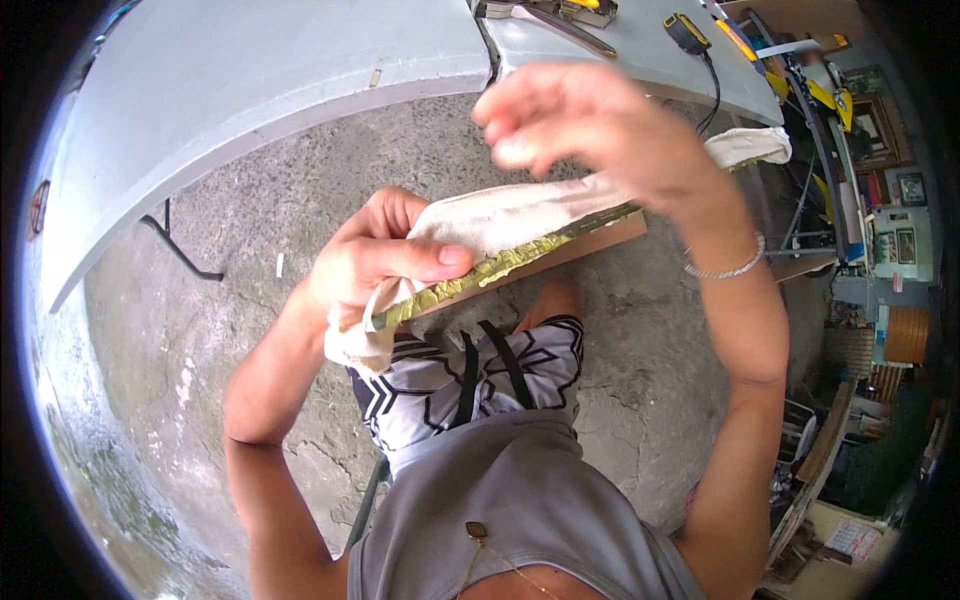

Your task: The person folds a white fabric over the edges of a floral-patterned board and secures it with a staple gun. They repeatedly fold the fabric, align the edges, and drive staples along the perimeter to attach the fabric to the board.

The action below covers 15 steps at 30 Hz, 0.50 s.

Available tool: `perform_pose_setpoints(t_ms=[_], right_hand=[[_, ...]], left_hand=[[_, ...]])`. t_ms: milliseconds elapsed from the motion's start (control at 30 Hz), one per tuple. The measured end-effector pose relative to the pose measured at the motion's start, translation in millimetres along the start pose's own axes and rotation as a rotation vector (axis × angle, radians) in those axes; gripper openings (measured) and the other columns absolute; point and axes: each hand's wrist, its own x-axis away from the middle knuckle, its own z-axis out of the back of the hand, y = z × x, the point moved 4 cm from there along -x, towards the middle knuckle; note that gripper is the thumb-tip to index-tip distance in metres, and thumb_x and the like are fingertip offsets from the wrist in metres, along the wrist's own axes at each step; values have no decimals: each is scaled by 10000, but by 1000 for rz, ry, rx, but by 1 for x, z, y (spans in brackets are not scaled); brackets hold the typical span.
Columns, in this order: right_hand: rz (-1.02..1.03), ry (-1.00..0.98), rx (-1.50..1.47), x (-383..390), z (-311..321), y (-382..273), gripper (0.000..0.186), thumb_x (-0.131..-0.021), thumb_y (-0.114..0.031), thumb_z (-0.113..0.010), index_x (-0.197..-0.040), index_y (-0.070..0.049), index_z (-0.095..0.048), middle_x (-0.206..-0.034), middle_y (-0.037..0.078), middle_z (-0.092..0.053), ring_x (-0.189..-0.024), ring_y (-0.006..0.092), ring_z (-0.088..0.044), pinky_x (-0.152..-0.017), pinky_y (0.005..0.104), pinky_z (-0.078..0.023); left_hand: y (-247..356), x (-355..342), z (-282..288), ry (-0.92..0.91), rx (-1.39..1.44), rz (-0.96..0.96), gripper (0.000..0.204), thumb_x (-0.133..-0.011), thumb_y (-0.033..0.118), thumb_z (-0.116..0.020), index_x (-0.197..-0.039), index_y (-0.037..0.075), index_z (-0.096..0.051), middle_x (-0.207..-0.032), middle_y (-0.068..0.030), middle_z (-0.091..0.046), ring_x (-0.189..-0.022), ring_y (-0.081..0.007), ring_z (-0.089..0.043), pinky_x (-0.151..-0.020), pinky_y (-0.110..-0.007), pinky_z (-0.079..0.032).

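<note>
My left hand (375, 255) is closed on a long cream cloth (500, 215), its thumb pressing near a crinkled yellow-green strip (490, 268). The strip runs along the edge of a flat tan board (590, 245), and the cloth lies along it. One end of the cloth hangs below my left hand; the far end sticks out past my right wrist. Above the cloth, my right hand (600, 125) is raised and blurred, with fingers loosely bent and apart and nothing seen in them. Its wrist hides part of the cloth.
Ahead stand two grey-white tables (300, 60) with a narrow gap between them. On the right one lie a black-and-yellow tape measure (687, 33) and a long flat tool (565, 30). Shelving with frames and tools (880, 200) lines the right side. Below is rough concrete floor (260, 220).
</note>
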Motion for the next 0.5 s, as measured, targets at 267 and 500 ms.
perform_pose_setpoints(t_ms=[267, 500], right_hand=[[140, 290, 1137, -75, 106, 15, 468, -696, -43, -562, -1156, 35, -524, -1109, 253, -587, -1033, 361, -562, -852, 406, -448], [-90, 238, 1175, -94, 103, 4, 408, -696, -115, -515, -1070, 45, -539, -917, 236, -628, -874, 352, -605, -791, 409, -469]], left_hand=[[-10, 0, 3, -94, 9, -48, 164, -751, 107, -741, -721, -35, -665, -612, -33, -607, -509, -56, -504, -449, -200, -340], [-7, -5, 5, -172, 64, -125, 153, -769, 94, -732, -722, -33, -659, -605, -17, -593, -495, -48, -489, -435, -202, -330]])
